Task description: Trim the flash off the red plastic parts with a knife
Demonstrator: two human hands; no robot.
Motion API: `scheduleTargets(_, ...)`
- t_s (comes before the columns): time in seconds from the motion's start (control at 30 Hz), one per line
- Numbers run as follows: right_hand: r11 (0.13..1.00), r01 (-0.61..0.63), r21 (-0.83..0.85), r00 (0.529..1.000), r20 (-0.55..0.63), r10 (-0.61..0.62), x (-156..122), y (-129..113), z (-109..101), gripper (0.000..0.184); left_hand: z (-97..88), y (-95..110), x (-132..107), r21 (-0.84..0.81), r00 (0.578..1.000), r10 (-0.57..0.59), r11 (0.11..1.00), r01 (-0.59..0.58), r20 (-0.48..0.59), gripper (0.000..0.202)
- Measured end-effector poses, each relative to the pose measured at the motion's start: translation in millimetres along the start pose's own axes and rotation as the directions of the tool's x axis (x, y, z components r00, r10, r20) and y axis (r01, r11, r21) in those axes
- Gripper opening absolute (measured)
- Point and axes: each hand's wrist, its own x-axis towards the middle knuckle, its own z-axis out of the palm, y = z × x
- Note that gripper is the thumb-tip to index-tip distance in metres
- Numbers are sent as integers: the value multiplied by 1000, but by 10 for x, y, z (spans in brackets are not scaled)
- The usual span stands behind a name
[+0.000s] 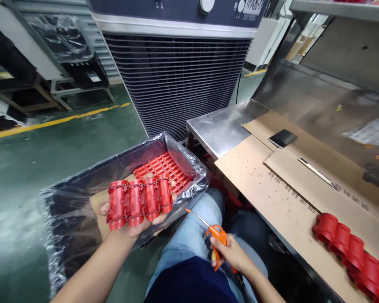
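"Left grip (137,229) first: what has it got?"

"It's curled around a red piece (135,202), four half-tubes joined side by side, with the palm underneath and fingertips showing at the edges."

"Where is that piece exactly?"

"Held up over a dark bin (113,165) with a clear plastic lining (194,162). Inside the bin, towards its far right end, more red parts (169,166) lie close together, and a sheet of brown cardboard (98,212) shows beside the hand."

"And the other side?"

"Right grip (230,251) is closed around the handle of an orange air gun (217,234). Its thin metal nozzle ends in an orange tip (188,210), pointing towards the red piece but apart from it."

"What's on the tabletop (219,128)?"

"Flat cardboard sheets (246,172), the near one sprinkled with dark specks. A phone (283,138) lies towards the back, a slim pen-like tool (317,172) nearer, and a row of red tubes (353,250) runs out of view at the right."

"Past the bin?"

"A big unit with a dark slatted grille (180,75) stands there, beside green floor (66,155)."
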Motion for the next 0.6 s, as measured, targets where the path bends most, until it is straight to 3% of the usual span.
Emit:
scheduleTargets(0.1,999,-26,25,999,-30,27,94,138,9,92,90,-27,66,48,999,-31,998,32,-14,90)
scheduleTargets(0.2,999,-31,30,997,-76,33,136,252,-7,91,120,-67,117,66,998,-53,997,50,43,74)
scheduleTargets(0.37,999,-42,2,989,-145,42,168,403,8,87,101,-160,180,52,996,-84,995,82,32,97)
scheduleTargets(0.5,999,-37,-23,984,-173,32,171,478,-13,83,146,-178,233,26,995,-95,995,96,-43,89)
scheduleTargets(0.6,998,-30,-60,983,-184,19,179,534,-11,81,164,-180,265,14,996,-93,996,93,5,87)
